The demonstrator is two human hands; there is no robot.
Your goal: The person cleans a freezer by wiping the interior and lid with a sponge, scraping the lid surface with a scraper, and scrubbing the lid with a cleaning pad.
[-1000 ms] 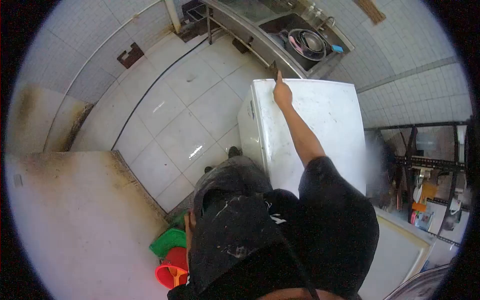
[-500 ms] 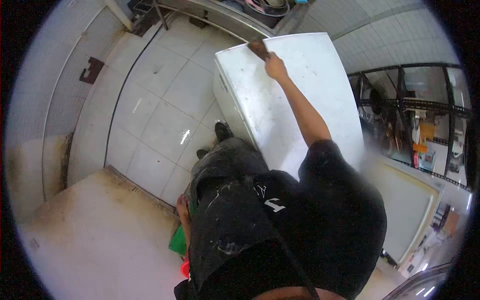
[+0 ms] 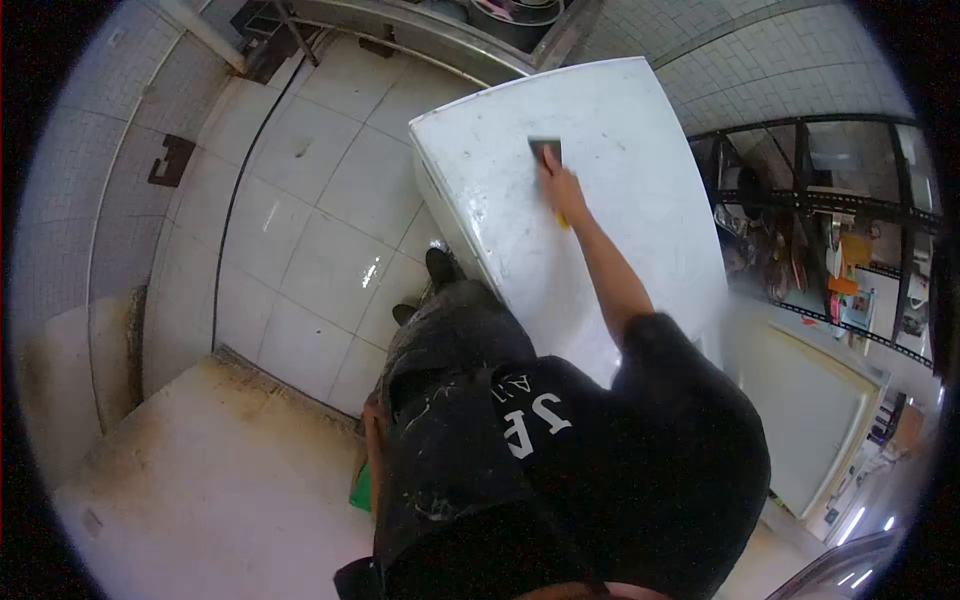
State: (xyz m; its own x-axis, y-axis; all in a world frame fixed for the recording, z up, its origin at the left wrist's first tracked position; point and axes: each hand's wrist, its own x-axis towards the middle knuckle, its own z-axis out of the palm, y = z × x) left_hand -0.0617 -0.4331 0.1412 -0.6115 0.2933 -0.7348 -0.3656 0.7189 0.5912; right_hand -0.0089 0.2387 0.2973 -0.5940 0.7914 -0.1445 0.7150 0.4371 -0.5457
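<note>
My right hand point(image 3: 563, 192) is closed round a scraper point(image 3: 546, 147) with a flat, dark blade; a bit of yellow shows below the hand. The blade lies against the upper part of a large white cabinet point(image 3: 610, 110), which looks like a refrigerator. Dark specks and wet-looking marks dot this white surface. My left hand point(image 3: 373, 414) rests low against my leg, beside the dark apron point(image 3: 450, 400). Its fingers look laid along the leg, though partly hidden. Close below it, a green thing point(image 3: 360, 490) peeks out behind my forearm.
A metal sink counter point(image 3: 430, 30) runs along the top. To the right stands a black shelf rack point(image 3: 800, 205) with various items. A pale framed panel point(image 3: 810, 405) is at lower right. A dark hose point(image 3: 228, 200) crosses the tiled floor point(image 3: 320, 240) at left.
My right hand has drawn the scraper from the cabinet's far edge back toward me, onto its upper middle. A red thing near my left forearm is no longer in sight.
</note>
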